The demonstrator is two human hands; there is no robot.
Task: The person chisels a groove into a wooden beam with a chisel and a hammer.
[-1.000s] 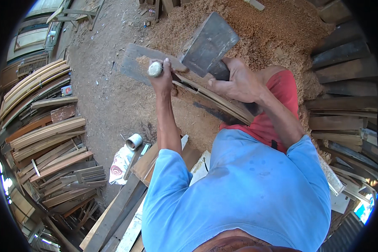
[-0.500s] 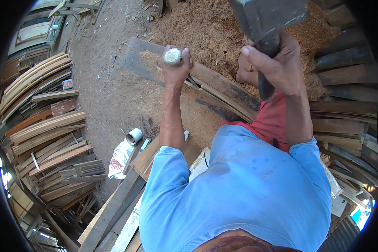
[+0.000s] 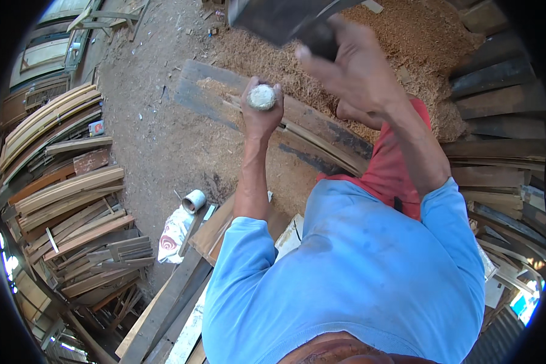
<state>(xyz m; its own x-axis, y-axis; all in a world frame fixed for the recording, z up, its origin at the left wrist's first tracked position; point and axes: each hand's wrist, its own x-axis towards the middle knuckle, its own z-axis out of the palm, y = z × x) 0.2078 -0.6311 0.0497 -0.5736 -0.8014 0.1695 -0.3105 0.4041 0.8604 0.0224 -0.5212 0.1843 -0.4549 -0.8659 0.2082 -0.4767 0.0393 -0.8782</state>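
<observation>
My left hand (image 3: 261,123) is closed round the handle of a chisel (image 3: 262,97), whose pale, round butt faces up; its blade is hidden below the fist. Under it, a narrow strip of wood with a groove or gap along it (image 3: 324,145) lies lengthwise on a wide, worn plank (image 3: 203,100). My right hand (image 3: 361,70), slightly blurred, grips the dark handle of a big, block-headed mallet (image 3: 279,18). The mallet head is up at the top edge of the view, beyond the chisel and apart from it.
Wood shavings (image 3: 431,42) heap up beyond the plank, and my bare foot (image 3: 355,114) rests beside them. Stacked boards (image 3: 67,182) line the left side; more timber (image 3: 497,151) stands at right. A white tube-like roll (image 3: 193,201) and a plastic bag (image 3: 175,233) lie near my left elbow.
The mallet has swung left and farther from me with my right hand. My left hand with the chisel has shifted slightly to the right and nearer me.
</observation>
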